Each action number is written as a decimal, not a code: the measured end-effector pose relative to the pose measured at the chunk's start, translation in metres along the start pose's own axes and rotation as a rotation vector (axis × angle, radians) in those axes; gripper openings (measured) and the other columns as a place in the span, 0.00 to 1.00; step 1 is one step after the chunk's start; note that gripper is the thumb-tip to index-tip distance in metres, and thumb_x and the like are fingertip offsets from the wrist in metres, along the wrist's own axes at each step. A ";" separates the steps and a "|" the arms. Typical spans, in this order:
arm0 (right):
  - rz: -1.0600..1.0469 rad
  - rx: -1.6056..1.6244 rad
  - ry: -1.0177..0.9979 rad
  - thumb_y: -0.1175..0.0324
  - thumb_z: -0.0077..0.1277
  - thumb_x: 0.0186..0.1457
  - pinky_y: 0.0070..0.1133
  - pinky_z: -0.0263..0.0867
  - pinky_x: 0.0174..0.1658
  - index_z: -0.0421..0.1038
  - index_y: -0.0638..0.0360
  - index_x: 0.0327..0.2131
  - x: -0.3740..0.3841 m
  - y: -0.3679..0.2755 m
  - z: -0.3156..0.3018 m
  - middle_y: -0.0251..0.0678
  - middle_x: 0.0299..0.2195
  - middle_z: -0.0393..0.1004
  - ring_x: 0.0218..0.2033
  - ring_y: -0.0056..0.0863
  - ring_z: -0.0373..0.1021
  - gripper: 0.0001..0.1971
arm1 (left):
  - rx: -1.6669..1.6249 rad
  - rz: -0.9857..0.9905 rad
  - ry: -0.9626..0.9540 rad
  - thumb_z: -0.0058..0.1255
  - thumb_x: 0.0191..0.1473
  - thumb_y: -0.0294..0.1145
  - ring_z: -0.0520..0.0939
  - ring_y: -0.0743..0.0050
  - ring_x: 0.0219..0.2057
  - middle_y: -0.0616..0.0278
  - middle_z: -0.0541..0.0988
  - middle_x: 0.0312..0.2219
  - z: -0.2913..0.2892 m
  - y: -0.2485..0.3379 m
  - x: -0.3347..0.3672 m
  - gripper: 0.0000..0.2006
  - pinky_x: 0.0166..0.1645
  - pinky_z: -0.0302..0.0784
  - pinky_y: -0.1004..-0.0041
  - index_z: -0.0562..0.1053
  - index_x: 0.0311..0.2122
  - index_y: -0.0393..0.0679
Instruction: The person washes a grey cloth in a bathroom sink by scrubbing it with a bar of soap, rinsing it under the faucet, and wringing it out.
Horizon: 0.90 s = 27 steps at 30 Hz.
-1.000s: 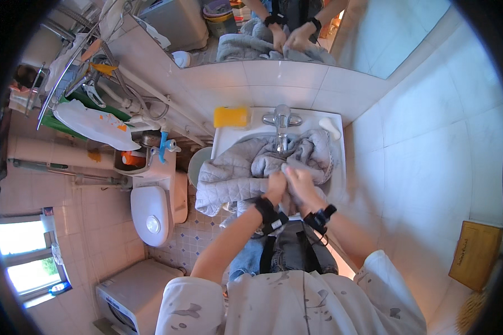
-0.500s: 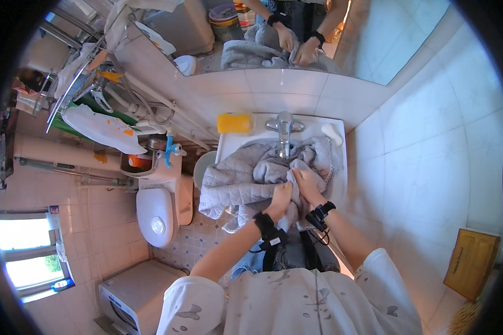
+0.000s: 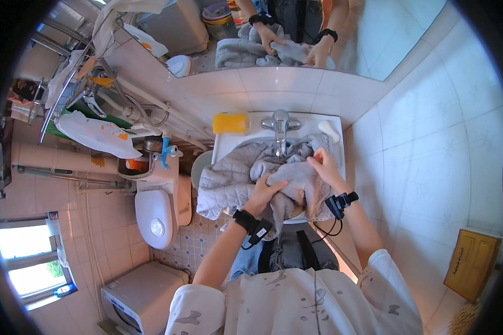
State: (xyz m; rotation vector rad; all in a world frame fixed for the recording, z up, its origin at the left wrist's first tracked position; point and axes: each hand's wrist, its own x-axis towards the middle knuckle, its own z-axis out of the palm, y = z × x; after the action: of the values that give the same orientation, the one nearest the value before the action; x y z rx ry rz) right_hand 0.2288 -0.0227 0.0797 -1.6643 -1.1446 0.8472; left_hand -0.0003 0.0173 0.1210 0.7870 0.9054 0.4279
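Observation:
A large grey quilted cloth (image 3: 229, 181) is bunched in the white washbasin, under the tap (image 3: 281, 131), and spills over its left and front edges. Brownish patches show on a smoother, spread-out part towards the right. My left hand (image 3: 262, 195) rests on the middle of the cloth, thumb and fingers apart. To its right, my right hand (image 3: 327, 168) pinches the fabric between thumb and fingers. Both wrists wear black bands with small devices. Part of the bowl is hidden under the fabric.
On the basin rim (image 3: 221, 146) stand a yellow-orange bottle or block (image 3: 231, 123) at the back left and a white soap-like object (image 3: 329, 131) at the right. A mirror (image 3: 369, 44) hangs behind. A toilet (image 3: 153, 215) and a white front-loading machine (image 3: 142, 296) are at the left.
My hands have moved apart from being close together at the middle. The right went right and up with the fabric; the left shifted left and opened. A brown-marked part of the cloth now shows.

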 end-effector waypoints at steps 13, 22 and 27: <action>0.087 -0.709 0.301 0.62 0.55 0.42 0.35 0.59 0.44 0.57 0.57 0.48 0.074 0.034 -0.024 0.45 0.42 0.65 0.44 0.43 0.62 0.28 | 0.033 0.101 0.052 0.57 0.43 0.24 0.73 0.78 0.34 0.64 0.72 0.33 0.002 -0.008 -0.020 0.18 0.38 0.71 0.78 0.64 0.39 0.38; 0.121 -0.784 0.222 0.62 0.52 0.44 0.39 0.61 0.40 0.58 0.48 0.48 0.090 0.045 -0.023 0.42 0.40 0.67 0.43 0.42 0.64 0.25 | -0.170 0.029 0.110 0.54 0.47 0.28 0.73 0.82 0.33 0.66 0.72 0.31 -0.006 -0.026 -0.012 0.13 0.38 0.70 0.79 0.65 0.37 0.41; 0.158 -0.900 0.159 0.65 0.51 0.44 0.39 0.61 0.41 0.57 0.51 0.48 0.098 0.037 -0.019 0.42 0.39 0.66 0.42 0.44 0.64 0.25 | -0.258 -0.048 0.157 0.52 0.50 0.33 0.74 0.78 0.36 0.64 0.73 0.34 -0.018 -0.039 -0.003 0.13 0.42 0.69 0.76 0.66 0.38 0.40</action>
State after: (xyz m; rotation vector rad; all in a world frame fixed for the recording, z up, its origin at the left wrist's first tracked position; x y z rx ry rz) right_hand 0.2900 0.0583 0.0473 -2.5177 -1.3931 0.2593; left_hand -0.0167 -0.0022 0.0862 0.4996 0.9900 0.5582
